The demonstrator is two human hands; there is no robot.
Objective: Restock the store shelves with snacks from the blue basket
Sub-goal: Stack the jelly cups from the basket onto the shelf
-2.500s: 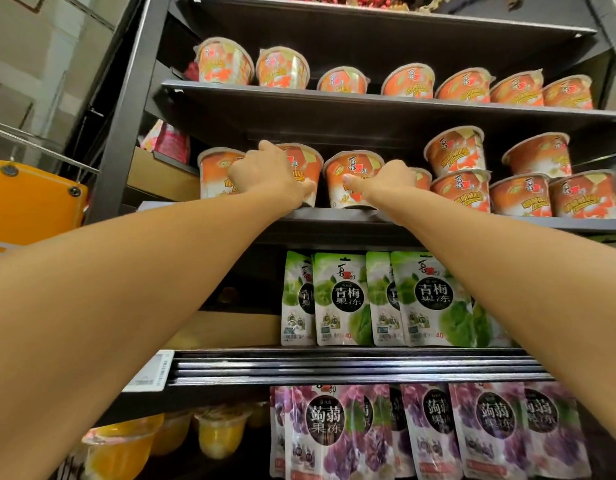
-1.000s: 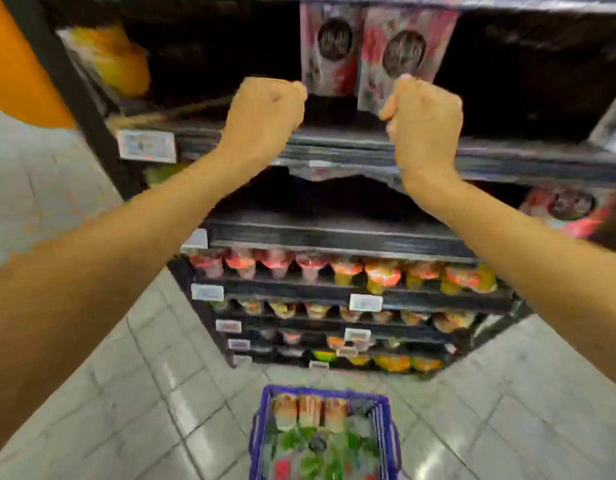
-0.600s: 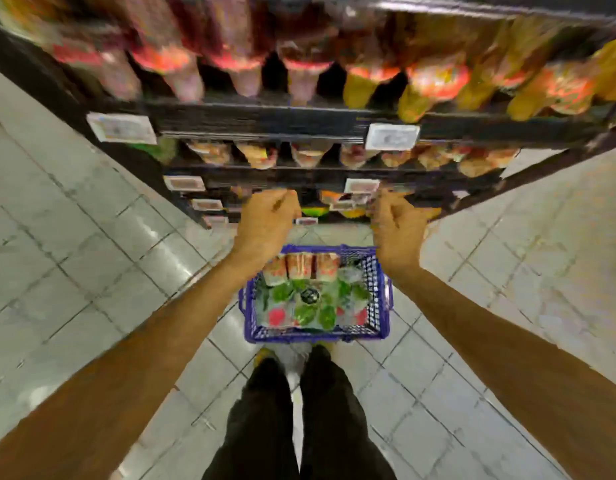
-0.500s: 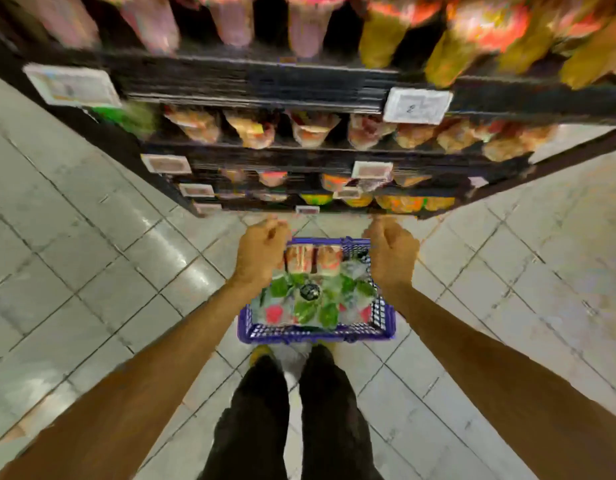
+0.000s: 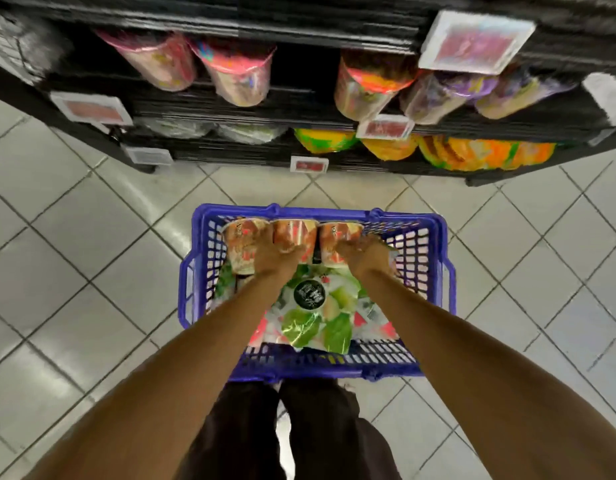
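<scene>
1. The blue basket (image 5: 320, 213) is seen on the floor in the middle of the frame. The shelves (image 5: 299, 26) are seen across the top.
2. Three cups are packed in a row along the upper side of the basket. The row runs from left to right: the left cup (image 5: 239, 242), the middle cup (image 5: 294, 233) and the right cup (image 5: 336, 235).
3. The left hand (image 5: 273, 252) is laid over the left cup and the middle cup, where the two meet.
4. The right hand (image 5: 363, 252) is laid on the right cup, at its right edge.
5. Only the backs of the hands are shown. The fingers are hidden past the knuckles, so it cannot be told if any cup is gripped.
6. A green pouch (image 5: 313, 313) is seen lower in the basket, between the two arms.
7. The cups are likely to be picked next. The left two are best reached by the left hand, and the right one by the right hand.
8. The cups are touching, so a neighbour may be knocked over if one is pulled out sideways.
</scene>
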